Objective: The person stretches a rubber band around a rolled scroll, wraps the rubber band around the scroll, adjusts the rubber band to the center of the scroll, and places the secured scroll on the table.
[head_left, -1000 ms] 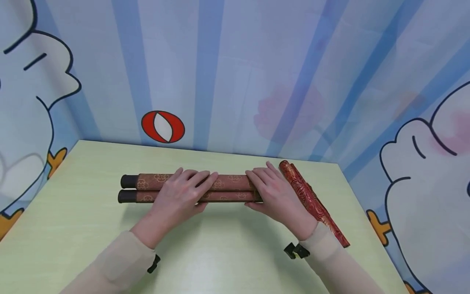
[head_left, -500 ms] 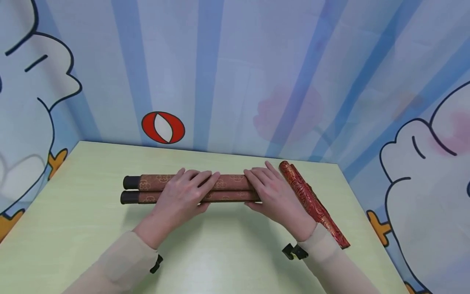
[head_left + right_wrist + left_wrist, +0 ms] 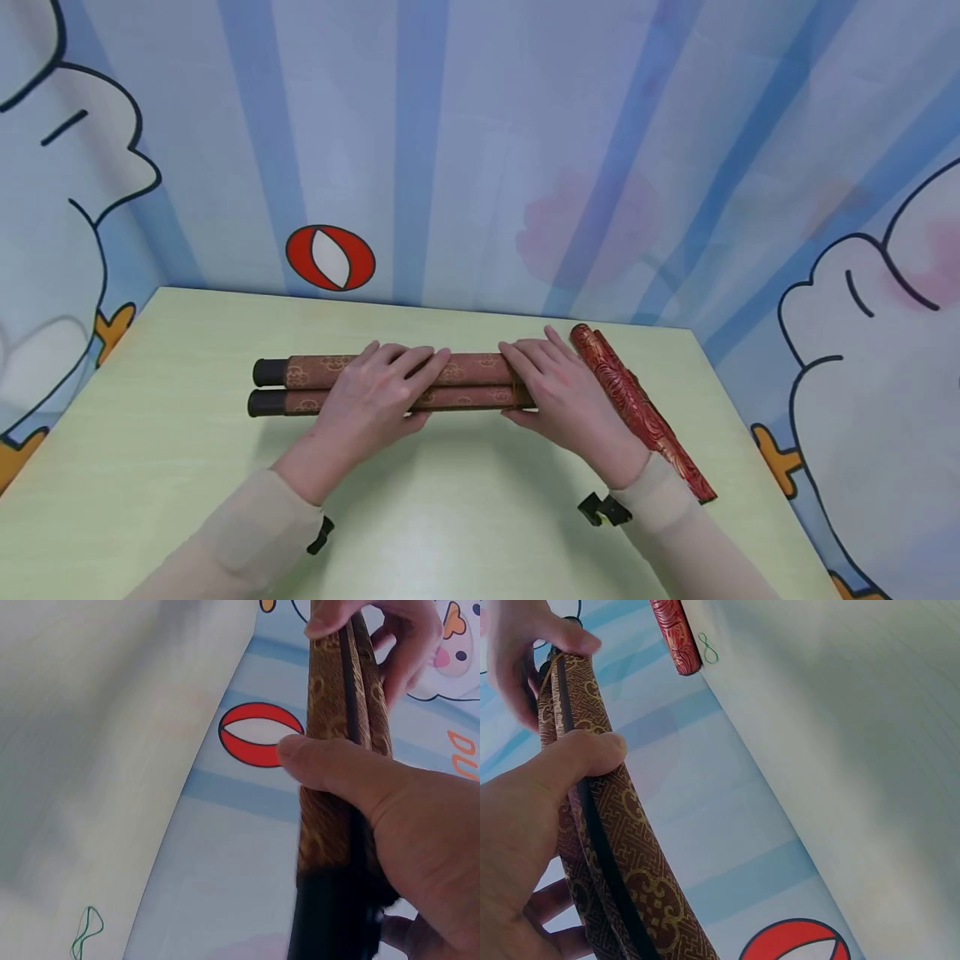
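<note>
A brown patterned scroll [image 3: 480, 371], rolled into two parallel rolls with black ends, lies crosswise in both hands. It appears raised off the table. My left hand [image 3: 375, 396] grips it left of its middle, thumb along the near side and fingers over the top. My right hand [image 3: 566, 396] holds its right end, which is hidden under the palm in the head view. The right wrist view shows a black end [image 3: 334, 915] below that thumb. A thin band [image 3: 515, 392] crosses the rolls beside my right fingers.
A red and gold rolled scroll [image 3: 637, 400] lies slanted on the pale table [image 3: 420, 533], just right of my right hand. A thin green loop [image 3: 709, 648] lies on the table near it. A striped blue backdrop [image 3: 480, 167] stands behind the table.
The brown scroll and my left hand have shifted slightly right. My right hand stays almost in place, and the thin band shows more clearly beside its fingers than half a second ago.
</note>
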Demonstrator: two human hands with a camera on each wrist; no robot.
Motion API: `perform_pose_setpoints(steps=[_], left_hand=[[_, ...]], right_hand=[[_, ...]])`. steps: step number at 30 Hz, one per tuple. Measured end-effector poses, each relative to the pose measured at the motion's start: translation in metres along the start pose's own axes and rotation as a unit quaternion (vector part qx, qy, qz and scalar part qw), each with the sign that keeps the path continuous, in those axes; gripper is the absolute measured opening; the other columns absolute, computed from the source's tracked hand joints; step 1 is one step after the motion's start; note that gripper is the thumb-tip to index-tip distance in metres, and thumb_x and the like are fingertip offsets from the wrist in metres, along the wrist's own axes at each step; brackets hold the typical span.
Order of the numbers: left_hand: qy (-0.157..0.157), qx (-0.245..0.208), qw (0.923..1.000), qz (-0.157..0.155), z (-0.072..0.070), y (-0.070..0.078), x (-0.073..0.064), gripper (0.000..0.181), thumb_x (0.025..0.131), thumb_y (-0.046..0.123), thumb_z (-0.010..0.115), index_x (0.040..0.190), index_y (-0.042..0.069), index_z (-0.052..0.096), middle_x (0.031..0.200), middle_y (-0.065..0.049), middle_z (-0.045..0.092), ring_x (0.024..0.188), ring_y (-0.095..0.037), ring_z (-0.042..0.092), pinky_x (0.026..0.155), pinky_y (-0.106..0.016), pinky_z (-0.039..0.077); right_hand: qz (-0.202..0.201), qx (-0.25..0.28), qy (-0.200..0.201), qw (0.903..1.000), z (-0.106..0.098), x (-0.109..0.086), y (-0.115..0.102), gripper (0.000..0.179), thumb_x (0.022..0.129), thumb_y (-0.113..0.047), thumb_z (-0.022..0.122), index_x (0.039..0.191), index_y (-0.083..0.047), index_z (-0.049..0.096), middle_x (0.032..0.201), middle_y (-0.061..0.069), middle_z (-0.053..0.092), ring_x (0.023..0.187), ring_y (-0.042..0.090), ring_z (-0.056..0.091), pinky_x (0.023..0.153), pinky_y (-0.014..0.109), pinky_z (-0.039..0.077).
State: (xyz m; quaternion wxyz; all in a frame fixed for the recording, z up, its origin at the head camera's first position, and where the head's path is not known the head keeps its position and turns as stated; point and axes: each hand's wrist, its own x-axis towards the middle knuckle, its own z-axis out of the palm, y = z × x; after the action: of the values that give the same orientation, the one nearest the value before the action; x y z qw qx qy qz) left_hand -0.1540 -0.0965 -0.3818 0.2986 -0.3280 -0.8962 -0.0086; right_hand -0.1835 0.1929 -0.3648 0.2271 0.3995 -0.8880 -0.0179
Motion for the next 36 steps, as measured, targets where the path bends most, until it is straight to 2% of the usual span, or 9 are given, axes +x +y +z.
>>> perform_pose_setpoints(steps=[7,11,16,25,31,36], left_hand=[[-0.006,0.0,1.0,-0.002,0.0,-0.001,0.001,0.085,0.072,0.037,0.101,0.146,0.014,0.066,0.134,-0.007,0.07,0.113,-0.033,0.07,0.099,-0.058,0.059],[-0.006,0.001,1.0,0.003,0.001,-0.003,0.001,0.084,0.073,0.036,0.1,0.147,0.014,0.066,0.134,-0.007,0.07,0.114,-0.033,0.07,0.101,-0.058,0.058],[0.004,0.005,0.9999,0.009,0.003,-0.004,0.002,0.084,0.074,0.036,0.099,0.147,0.014,0.065,0.135,-0.007,0.07,0.115,-0.031,0.069,0.102,-0.058,0.058],[0.024,0.009,0.9995,0.018,0.002,-0.011,-0.005,0.087,0.078,0.04,0.096,0.152,0.014,0.059,0.138,-0.006,0.068,0.123,-0.03,0.066,0.112,-0.058,0.051],[0.033,0.014,0.9994,0.002,0.0,-0.027,-0.019,0.094,0.072,0.038,0.101,0.152,0.013,0.059,0.138,-0.009,0.068,0.124,-0.033,0.064,0.111,-0.06,0.051],[0.048,0.011,0.9988,0.002,0.002,-0.03,-0.026,0.094,0.072,0.039,0.101,0.151,0.01,0.06,0.137,-0.012,0.069,0.123,-0.036,0.065,0.11,-0.059,0.051]], right_hand=[[0.016,0.016,-0.017,0.9996,-0.001,0.0,-0.001,0.094,0.076,-0.041,0.099,0.15,0.0,0.057,0.136,0.014,0.068,0.13,0.03,0.064,0.128,0.052,0.032],[0.012,0.01,-0.019,0.9997,0.001,-0.002,0.0,0.089,0.077,-0.037,0.099,0.147,0.0,0.059,0.135,0.015,0.07,0.126,0.031,0.067,0.126,0.049,0.035],[-0.007,0.005,0.014,0.9999,0.004,-0.006,0.002,0.087,0.073,-0.033,0.102,0.143,0.001,0.063,0.132,0.015,0.072,0.121,0.032,0.07,0.124,0.045,0.04],[-0.024,0.008,0.082,0.9963,0.005,-0.02,0.007,0.09,0.068,-0.031,0.105,0.141,0.002,0.064,0.129,0.017,0.074,0.121,0.032,0.07,0.124,0.05,0.039],[-0.019,0.019,0.099,0.9947,0.002,-0.029,0.011,0.093,0.063,-0.027,0.107,0.14,0.003,0.064,0.127,0.019,0.073,0.119,0.034,0.071,0.122,0.053,0.041],[-0.021,0.028,0.103,0.994,0.005,-0.034,0.012,0.094,0.063,-0.026,0.107,0.141,0.003,0.064,0.127,0.02,0.073,0.119,0.034,0.071,0.122,0.054,0.042]])
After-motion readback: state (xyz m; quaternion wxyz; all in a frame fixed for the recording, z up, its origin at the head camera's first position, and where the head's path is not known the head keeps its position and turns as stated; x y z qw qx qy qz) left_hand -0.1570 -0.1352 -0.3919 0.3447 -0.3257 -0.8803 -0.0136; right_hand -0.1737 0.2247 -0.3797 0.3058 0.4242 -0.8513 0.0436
